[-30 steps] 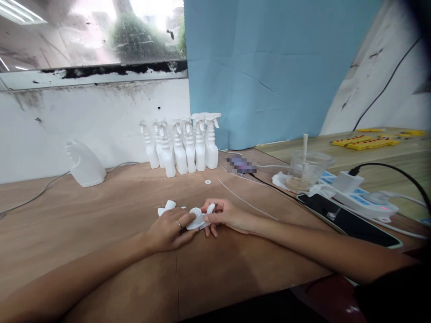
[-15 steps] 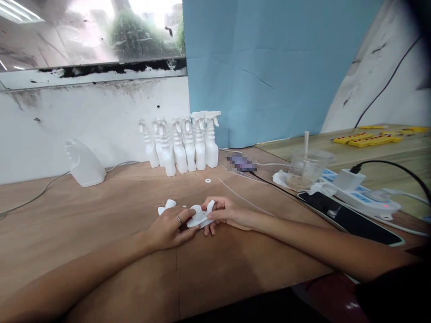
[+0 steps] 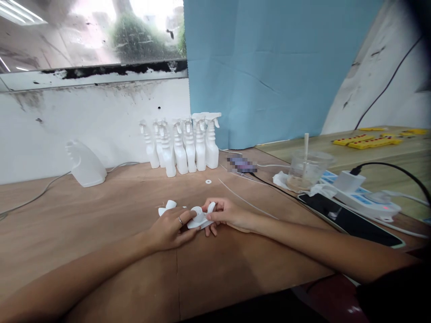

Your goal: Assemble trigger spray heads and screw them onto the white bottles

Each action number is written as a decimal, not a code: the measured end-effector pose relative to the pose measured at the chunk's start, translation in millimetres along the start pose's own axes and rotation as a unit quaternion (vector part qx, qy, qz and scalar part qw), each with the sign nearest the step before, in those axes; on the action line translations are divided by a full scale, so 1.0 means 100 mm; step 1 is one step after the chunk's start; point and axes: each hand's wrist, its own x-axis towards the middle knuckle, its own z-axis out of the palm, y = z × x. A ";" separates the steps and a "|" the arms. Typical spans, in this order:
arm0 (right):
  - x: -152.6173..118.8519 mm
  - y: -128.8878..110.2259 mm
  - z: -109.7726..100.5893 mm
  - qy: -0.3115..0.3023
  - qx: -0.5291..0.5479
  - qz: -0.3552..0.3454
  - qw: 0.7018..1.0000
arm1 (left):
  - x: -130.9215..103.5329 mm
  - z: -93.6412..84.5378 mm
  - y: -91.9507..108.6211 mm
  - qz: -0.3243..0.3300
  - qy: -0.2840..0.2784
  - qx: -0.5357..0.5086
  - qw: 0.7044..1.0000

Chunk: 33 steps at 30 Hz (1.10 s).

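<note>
Low over the table, a white spray trigger head (image 3: pixel 199 219) is held between both my hands. My left hand (image 3: pixel 171 228), with a ring on one finger, grips its left end, fingers across the top and thumb along the near side. On the other end, my right hand (image 3: pixel 226 214) pinches the piece near its curved, upright lever, with some fingers curled below. Just beyond my left hand lies another white plastic piece (image 3: pixel 167 207), partly covered by the fingers. A small white washer (image 3: pixel 208 181) lies flat farther back.
Several white spray bottles (image 3: pixel 182 154) stand grouped against the wall. A white bottle without a trigger (image 3: pixel 88 165) stands at left. On the right are a blurred phone (image 3: pixel 241 164), a clear cup (image 3: pixel 299 172) with a stick, a power strip (image 3: pixel 370 199), a dark phone (image 3: pixel 350 220) and cables.
Both hands keep their hold on the trigger head, with hardly any shift of the fingers. The whole view has moved slightly; everything else stays in place.
</note>
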 end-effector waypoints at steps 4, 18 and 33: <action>-0.01 -0.01 -0.01 -0.011 0.010 0.001 1.000 | 0.00 0.00 -0.01 0.010 0.012 0.005 1.000; -0.01 -0.04 0.00 -0.016 0.027 0.002 0.999 | -0.02 0.00 -0.02 -0.026 0.003 -0.007 1.000; 0.00 -0.03 0.04 0.010 -0.007 0.003 1.000 | 0.00 0.01 -0.01 -0.007 -0.003 -0.007 1.000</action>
